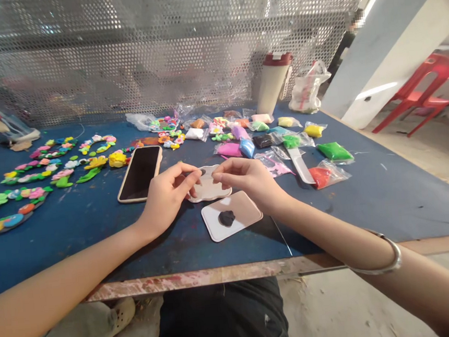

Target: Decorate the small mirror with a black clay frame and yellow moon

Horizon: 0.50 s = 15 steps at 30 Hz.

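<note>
Hands apart, flanking pale scalloped plate, grip unclear; dark lump on white card nearer person.

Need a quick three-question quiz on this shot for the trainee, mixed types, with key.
1. Multiple choice. What lies on the small rectangular tray?
a) a yellow flower
b) a black lump
c) a green packet

2. True or false? The phone lies nearer the left hand than the right hand.

3. Fill in. The tall cup near the mesh panel has a ____ lid.

Key: 1 b; 2 true; 3 dark red.
</note>
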Each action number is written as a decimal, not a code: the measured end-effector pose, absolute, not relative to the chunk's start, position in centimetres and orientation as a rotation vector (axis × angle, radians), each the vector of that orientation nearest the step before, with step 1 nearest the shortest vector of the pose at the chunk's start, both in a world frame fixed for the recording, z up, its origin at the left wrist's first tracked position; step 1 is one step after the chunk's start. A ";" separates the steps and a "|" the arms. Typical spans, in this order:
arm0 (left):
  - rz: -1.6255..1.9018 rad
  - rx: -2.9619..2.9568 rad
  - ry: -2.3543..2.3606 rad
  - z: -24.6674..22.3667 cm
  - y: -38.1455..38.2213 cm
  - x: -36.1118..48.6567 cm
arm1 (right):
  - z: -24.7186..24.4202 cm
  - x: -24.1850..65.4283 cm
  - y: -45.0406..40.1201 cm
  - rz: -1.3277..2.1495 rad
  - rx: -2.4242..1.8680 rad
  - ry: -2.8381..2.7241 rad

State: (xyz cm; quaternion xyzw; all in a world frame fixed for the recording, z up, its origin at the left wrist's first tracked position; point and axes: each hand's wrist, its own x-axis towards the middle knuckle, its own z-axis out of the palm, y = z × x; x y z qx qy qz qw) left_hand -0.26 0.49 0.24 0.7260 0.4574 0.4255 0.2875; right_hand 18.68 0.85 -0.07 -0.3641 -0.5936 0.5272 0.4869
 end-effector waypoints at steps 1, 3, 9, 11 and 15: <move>1.139 1.942 1.216 0.2 0.5 -0.3 | 0.0 18.7 0.8 1.279 -0.873 -1.458; 1.143 1.944 1.204 0.3 0.4 -0.2 | 0.0 18.7 0.7 1.267 -0.857 -1.494; 1.143 1.940 1.193 0.4 0.3 -0.2 | 0.3 18.9 0.5 1.248 -0.847 -1.575; 1.139 1.944 1.191 0.4 0.2 -0.2 | 0.3 18.8 0.5 1.253 -0.839 -1.593; 1.136 1.959 1.198 0.4 0.2 -0.2 | 0.5 18.7 0.3 1.281 -0.821 -1.595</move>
